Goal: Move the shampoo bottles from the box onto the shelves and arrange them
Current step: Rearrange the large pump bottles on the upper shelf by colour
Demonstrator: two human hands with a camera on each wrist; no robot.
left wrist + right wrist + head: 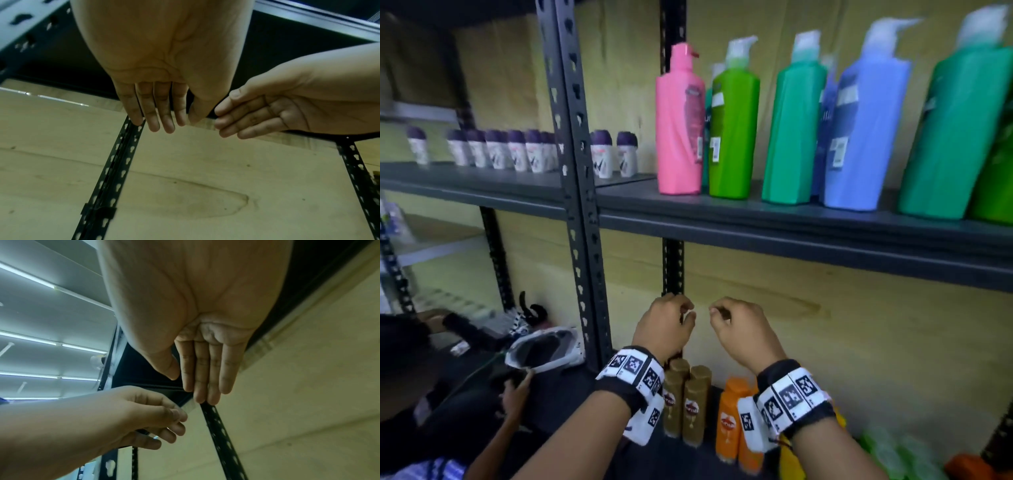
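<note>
Both my hands are raised side by side before the plywood back wall, between two shelf levels. My left hand (681,315) and right hand (722,315) hold nothing. The wrist views show relaxed, nearly straight fingers on the left hand (176,123) and the right hand (189,386). Below my wrists, brown shampoo bottles (688,401) and orange ones (732,421) stand on the lower shelf. On the upper shelf (791,219) stand tall pump bottles: pink (679,126), green (734,133), teal (794,137) and blue (866,137). No box is in view.
A black slotted upright (575,192) divides the shelving. Purple-capped roll-on bottles (517,150) line the left shelf. Another person (431,394) crouches at lower left near a white bag (544,349). Blurred green bottles (887,452) lie at bottom right.
</note>
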